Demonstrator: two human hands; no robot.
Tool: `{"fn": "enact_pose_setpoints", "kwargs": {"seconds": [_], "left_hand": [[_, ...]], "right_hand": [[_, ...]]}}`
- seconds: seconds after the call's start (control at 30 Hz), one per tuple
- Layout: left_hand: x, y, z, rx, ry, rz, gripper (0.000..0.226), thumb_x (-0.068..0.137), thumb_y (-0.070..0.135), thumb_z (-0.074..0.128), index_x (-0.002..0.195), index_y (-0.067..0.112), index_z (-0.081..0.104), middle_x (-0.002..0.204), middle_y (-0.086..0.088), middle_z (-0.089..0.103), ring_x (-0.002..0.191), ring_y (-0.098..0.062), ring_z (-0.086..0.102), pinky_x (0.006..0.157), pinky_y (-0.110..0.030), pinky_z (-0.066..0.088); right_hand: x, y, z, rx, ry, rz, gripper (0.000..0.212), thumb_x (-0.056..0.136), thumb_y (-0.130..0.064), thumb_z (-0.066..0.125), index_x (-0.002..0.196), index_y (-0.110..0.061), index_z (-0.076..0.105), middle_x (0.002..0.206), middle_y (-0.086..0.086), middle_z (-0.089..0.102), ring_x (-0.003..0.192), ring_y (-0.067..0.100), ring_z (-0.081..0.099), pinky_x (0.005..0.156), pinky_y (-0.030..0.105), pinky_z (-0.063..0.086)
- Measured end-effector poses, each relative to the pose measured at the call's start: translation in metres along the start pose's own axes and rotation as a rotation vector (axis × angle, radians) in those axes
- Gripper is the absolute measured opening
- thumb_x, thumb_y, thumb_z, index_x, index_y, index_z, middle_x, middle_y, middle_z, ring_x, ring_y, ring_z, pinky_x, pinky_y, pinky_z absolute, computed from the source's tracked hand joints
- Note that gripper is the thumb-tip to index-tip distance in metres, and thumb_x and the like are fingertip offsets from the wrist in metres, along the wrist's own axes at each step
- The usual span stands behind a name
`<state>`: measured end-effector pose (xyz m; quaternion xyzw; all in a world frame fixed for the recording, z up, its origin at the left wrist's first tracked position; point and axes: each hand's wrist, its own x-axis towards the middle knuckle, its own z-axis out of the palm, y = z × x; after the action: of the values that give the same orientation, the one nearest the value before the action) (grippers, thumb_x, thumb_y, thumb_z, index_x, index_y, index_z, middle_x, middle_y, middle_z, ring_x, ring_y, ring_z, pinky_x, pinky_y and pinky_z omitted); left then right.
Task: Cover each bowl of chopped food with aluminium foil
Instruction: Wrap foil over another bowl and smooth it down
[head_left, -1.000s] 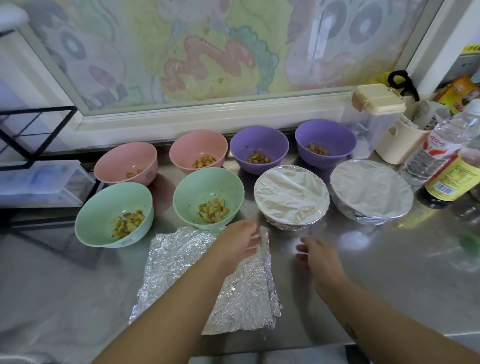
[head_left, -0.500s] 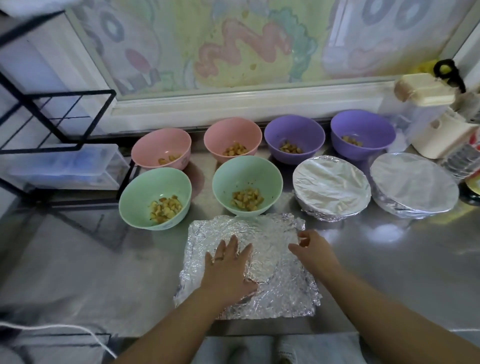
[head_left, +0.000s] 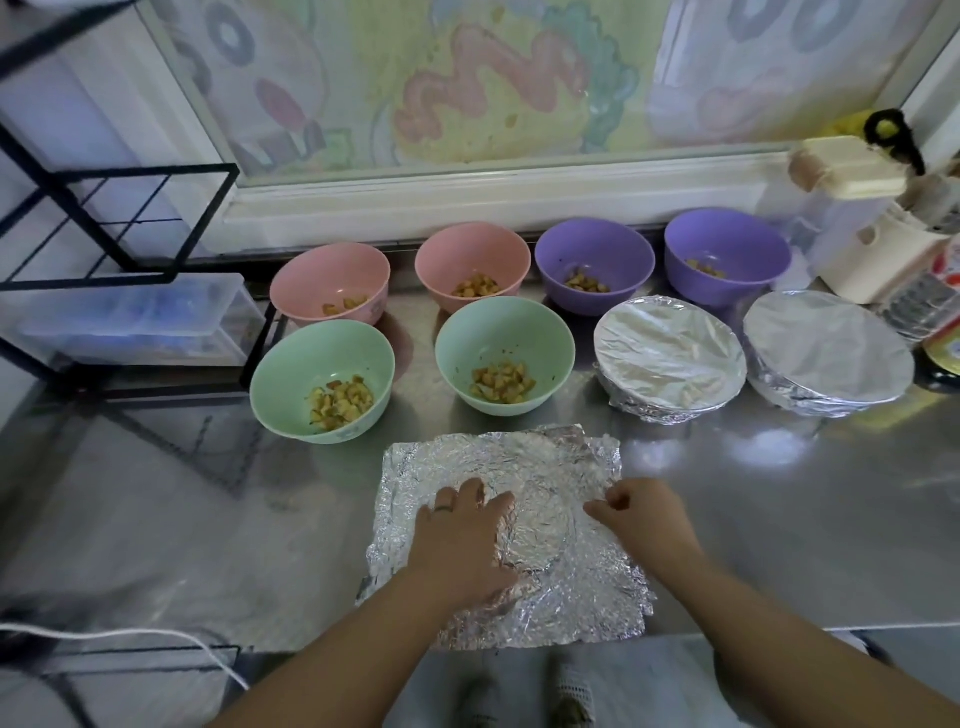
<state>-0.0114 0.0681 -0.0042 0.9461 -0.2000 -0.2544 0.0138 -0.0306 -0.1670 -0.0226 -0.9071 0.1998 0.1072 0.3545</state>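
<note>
I saw left hand (head_left: 462, 540) flat, fingers released, on the foil sheet (head_left: 493, 457) | right hand (head_left: 641, 519) fingers curled at its right edge (couldn't tell if grasping)

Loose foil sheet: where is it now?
Head view: foil sheet lies front centre on the counter, nearer than the right green bowl; left hand rests on it, right hand pinches its right edge.

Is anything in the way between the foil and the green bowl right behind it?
Nothing visible. The foil lies flat, left hand pressing it, right hand pinching its edge. Only bare counter lies between it and the green bowl just behind.
</note>
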Motion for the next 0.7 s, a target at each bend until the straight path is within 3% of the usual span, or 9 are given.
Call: {"fn": "enact_pose_setpoints", "kwargs": {"seconds": [0.07,0.13,0.2,0.3,0.53,0.7], "left_hand": [[0.002,-0.002,-0.001,0.002,0.020,0.009,0.090,0.082,0.062,0.063,0.154,0.039,0.015,0.159,-0.004,0.014,0.143,-0.035,0.021,0.116,-0.055,0.022],[0.002,-0.002,0.000,0.002,0.024,0.007,0.089,0.082,0.062,0.064,0.154,0.039,0.016,0.157,-0.004,0.014,0.143,-0.034,0.021,0.117,-0.057,0.020],[0.002,-0.001,0.001,-0.022,0.018,-0.004,0.089,0.082,0.062,0.064,0.153,0.041,0.015,0.158,-0.003,0.012,0.144,-0.034,0.019,0.118,-0.058,0.017],[0.003,-0.001,0.002,-0.042,0.016,-0.010,0.090,0.081,0.061,0.066,0.153,0.041,0.015,0.159,-0.002,0.011,0.145,-0.034,0.017,0.118,-0.059,0.016],[0.002,0.000,0.003,-0.061,0.032,-0.012,0.090,0.080,0.060,0.068,0.152,0.041,0.017,0.158,-0.002,0.012,0.145,-0.033,0.017,0.118,-0.059,0.013],[0.002,-0.001,0.004,-0.061,0.042,-0.009,0.090,0.080,0.060,0.068,0.152,0.041,0.017,0.158,-0.002,0.012,0.145,-0.033,0.017,0.118,-0.061,0.013]], "right_hand": [[0.001,-0.006,-0.005,-0.024,0.019,-0.055,0.017,0.086,-0.027,0.079,0.097,-0.023,0.066,0.078,-0.007,0.059,0.073,0.015,0.060,0.065,0.028,0.048],[0.005,-0.012,-0.007,-0.043,0.027,-0.159,0.062,0.087,-0.029,0.078,0.141,-0.031,0.049,0.111,-0.007,0.058,0.092,0.016,0.063,0.083,0.037,0.056],[0.013,-0.019,-0.010,-0.095,0.030,-0.258,0.076,0.089,-0.030,0.077,0.152,-0.031,0.036,0.127,-0.003,0.051,0.107,0.018,0.060,0.093,0.041,0.055],[0.029,-0.028,-0.013,-0.155,-0.009,-0.298,0.070,0.090,-0.030,0.075,0.151,-0.026,0.042,0.116,-0.005,0.052,0.107,0.017,0.055,0.095,0.036,0.050],[0.058,-0.032,-0.019,-0.211,-0.034,-0.280,0.044,0.088,-0.023,0.074,0.130,-0.020,0.062,0.092,-0.008,0.059,0.092,0.014,0.057,0.080,0.031,0.048],[0.069,-0.028,-0.021,-0.264,-0.037,-0.300,0.030,0.086,-0.024,0.074,0.116,-0.020,0.067,0.095,-0.006,0.057,0.093,0.017,0.059,0.077,0.029,0.043]]}}
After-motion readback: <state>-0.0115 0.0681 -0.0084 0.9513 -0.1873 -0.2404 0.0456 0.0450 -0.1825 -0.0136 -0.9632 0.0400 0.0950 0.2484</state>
